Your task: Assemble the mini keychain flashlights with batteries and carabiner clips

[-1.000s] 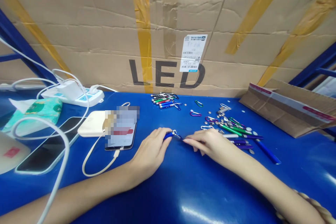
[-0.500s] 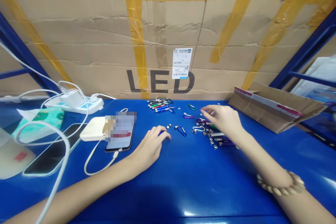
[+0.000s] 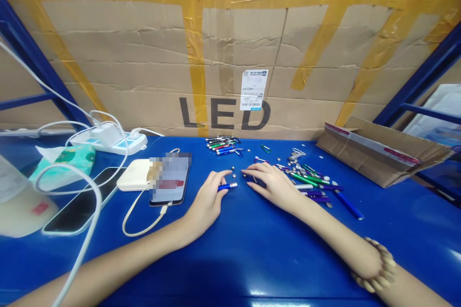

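Fingers of the left hand (image 3: 206,197) pinch a blue tube (image 3: 226,186) mid-frame, its long axis toward the right hand (image 3: 273,183). Whether that one grips, I cannot tell.

The blue table (image 3: 230,268) holds carabiners (image 3: 265,148), tubes (image 3: 348,204) and 1 power strip (image 3: 131,144).

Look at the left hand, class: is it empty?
No: the left hand holds a blue tube, whose silver end points toward the right hand.
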Demonstrator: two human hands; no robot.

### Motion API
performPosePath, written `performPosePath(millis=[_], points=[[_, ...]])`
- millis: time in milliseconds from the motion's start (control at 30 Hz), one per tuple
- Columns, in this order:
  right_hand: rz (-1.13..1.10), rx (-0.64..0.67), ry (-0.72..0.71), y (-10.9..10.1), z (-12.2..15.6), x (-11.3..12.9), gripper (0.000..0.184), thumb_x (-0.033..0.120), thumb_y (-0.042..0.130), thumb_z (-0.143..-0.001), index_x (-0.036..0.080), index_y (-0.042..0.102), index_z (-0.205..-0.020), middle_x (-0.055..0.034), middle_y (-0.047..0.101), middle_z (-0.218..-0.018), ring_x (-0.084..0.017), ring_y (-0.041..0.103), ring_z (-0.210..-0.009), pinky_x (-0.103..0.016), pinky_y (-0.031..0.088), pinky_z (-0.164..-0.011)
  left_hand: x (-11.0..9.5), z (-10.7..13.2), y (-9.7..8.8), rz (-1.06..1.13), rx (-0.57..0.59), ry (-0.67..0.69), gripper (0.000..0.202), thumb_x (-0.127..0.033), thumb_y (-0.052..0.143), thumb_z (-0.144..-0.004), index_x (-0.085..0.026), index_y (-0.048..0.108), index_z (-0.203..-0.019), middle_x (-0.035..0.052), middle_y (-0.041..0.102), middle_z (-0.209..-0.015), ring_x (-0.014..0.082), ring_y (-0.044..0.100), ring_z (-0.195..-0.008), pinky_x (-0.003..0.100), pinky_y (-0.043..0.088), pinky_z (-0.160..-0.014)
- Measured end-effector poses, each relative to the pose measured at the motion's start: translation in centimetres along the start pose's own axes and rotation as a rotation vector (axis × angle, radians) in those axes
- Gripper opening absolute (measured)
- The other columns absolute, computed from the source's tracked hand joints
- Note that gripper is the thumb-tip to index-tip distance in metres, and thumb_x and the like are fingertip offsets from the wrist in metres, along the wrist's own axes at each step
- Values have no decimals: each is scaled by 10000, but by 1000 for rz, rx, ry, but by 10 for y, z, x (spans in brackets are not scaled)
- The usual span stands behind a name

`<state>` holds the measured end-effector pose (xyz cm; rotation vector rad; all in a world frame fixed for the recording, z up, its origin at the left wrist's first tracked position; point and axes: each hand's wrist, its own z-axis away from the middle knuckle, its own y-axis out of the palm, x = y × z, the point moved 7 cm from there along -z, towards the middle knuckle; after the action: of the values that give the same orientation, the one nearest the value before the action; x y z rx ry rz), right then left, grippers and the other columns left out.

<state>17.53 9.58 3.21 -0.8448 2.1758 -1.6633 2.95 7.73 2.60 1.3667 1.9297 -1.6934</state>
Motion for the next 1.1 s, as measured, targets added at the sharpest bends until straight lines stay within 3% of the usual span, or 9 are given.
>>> performPosePath(millis=[200, 333, 433, 667, 833, 933, 1100], points=[[-126, -16, 69, 2, -3, -12, 234, 263, 497, -865, 208, 640, -1042, -51, 637, -1031, -178, 581, -993, -321, 480, -881, -2, 2, -2, 99, -4, -40, 257, -171, 361, -913, -194, 547, -1089, 60, 510, -1036, 175, 500, -1008, 338, 370, -940], [-83, 21, 208, -1, 1, -26, 273, 319, 569, -818, 175, 652, -1035, -85, 637, -1019, -211, 610, -925, -343, 505, -813, 4, 3, 5, -129, 80, -20, 226, -178, 420, -894, -216, 602, -1023, 48, 539, -953, 207, 485, -936, 394, 381, -865], [-136, 88, 233, -1, 3, -28, 236, 257, 584, -804, 157, 665, -1002, -85, 653, -955, -177, 633, -795, -295, 515, -734, 6, 3, 6, -268, 104, -2, 262, -169, 401, -897, -220, 590, -1072, 56, 543, -962, 216, 465, -916, 392, 384, -802], [-322, 112, 216, 2, 1, -16, 160, 238, 593, -797, 173, 695, -901, -29, 667, -754, -114, 594, -626, -207, 470, -591, 1, 3, 1, -259, 59, -35, 280, -285, 434, -898, -250, 509, -1166, 37, 543, -1041, 208, 454, -978, 384, 362, -833], [-353, -73, 157, -12, 0, -9, 139, 256, 593, -801, 179, 708, -801, -42, 676, -837, -131, 619, -733, -232, 483, -689, -1, 3, 0, -242, 54, -34, 260, -328, 415, -903, -271, 506, -1140, 24, 541, -1061, 207, 457, -996, 388, 354, -849], [-483, -125, 229, -17, 3, -4, 187, 313, 587, -804, 171, 706, -826, -34, 688, -747, -126, 623, -629, -228, 493, -624, -4, 4, 0, -243, 45, 1, 255, -370, 411, -901, -257, 525, -1099, 34, 531, -1052, 215, 449, -996, 393, 352, -848], [-835, -47, 262, -9, 6, 19, 304, 389, 601, -781, 156, 692, -954, -26, 685, -685, -116, 618, -534, -223, 517, -571, -12, 6, 1, -210, 47, 117, 202, -335, 396, -914, -216, 540, -991, 48, 524, -1066, 209, 440, -1004, 370, 348, -847]])
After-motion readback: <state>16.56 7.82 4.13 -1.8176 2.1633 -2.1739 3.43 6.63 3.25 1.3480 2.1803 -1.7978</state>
